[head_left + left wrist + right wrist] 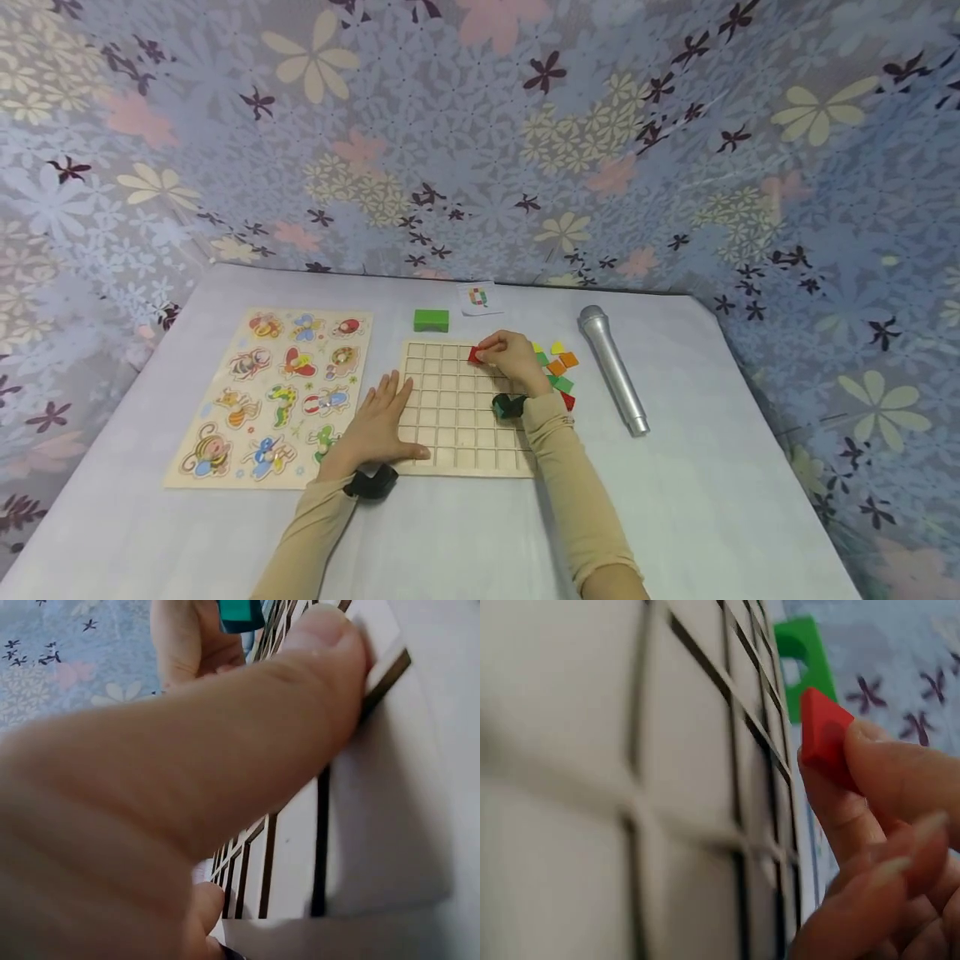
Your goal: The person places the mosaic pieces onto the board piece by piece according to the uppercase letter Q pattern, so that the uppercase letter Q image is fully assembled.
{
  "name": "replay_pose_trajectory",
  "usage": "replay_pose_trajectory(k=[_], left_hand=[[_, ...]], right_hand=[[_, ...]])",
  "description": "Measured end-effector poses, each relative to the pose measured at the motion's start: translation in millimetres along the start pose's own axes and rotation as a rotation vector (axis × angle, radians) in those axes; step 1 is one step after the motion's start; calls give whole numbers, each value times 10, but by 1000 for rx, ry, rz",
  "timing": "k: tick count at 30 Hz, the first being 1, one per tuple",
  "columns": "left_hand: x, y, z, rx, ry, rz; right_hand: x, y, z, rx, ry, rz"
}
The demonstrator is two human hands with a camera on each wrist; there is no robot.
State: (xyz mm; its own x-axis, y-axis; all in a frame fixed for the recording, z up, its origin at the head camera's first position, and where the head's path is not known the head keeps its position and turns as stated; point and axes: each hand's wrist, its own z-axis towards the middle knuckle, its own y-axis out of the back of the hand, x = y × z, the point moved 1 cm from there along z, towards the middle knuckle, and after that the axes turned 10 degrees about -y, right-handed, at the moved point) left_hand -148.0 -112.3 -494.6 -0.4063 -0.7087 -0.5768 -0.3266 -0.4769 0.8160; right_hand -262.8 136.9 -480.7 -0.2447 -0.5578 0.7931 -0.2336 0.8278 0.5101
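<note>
A pale wooden grid board [442,408] with square cells lies on the table. My right hand [517,360] pinches a red square tile [828,738] between thumb and finger, over the board's far edge. In the head view that red tile [476,356] is partly covered by the fingers. Spread out, my left hand [381,423] rests on the board's left edge, with the thumb [247,712] lying across the near left corner. To the right of the board, several loose green, orange, yellow and red tiles [568,360] lie partly behind the right hand and wrist.
An insect picture puzzle board [300,379] lies at the left. Behind the grid stand a green block [431,321] and a small card [480,298] with a coloured tile pattern. A silver microphone [613,371] lies at the right. A flowered cloth [480,167] hangs behind the table.
</note>
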Motion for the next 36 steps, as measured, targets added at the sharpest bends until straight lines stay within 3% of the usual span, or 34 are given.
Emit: replay_pose_trajectory(k=[4,8,13,21,30,36], left_hand=[[-12,7,45,-23,-20,-38],[-11,9,95,-4,0,-28],[8,-9,134,33,28,1],[2,-16,107,27,23,-20],[18,-28,33,22,33,-2],[13,-16,16,9,38,-14]], right_hand=[[41,-96,-17,-37,21,-56],[50,-134,-16,-67,45,-92],[30,-153,-17,-43,29,-147],[8,-178,-21,-18,33,-170],[-64,-147,-75,20,56,-18],[-204,159,-234,4,78,131]])
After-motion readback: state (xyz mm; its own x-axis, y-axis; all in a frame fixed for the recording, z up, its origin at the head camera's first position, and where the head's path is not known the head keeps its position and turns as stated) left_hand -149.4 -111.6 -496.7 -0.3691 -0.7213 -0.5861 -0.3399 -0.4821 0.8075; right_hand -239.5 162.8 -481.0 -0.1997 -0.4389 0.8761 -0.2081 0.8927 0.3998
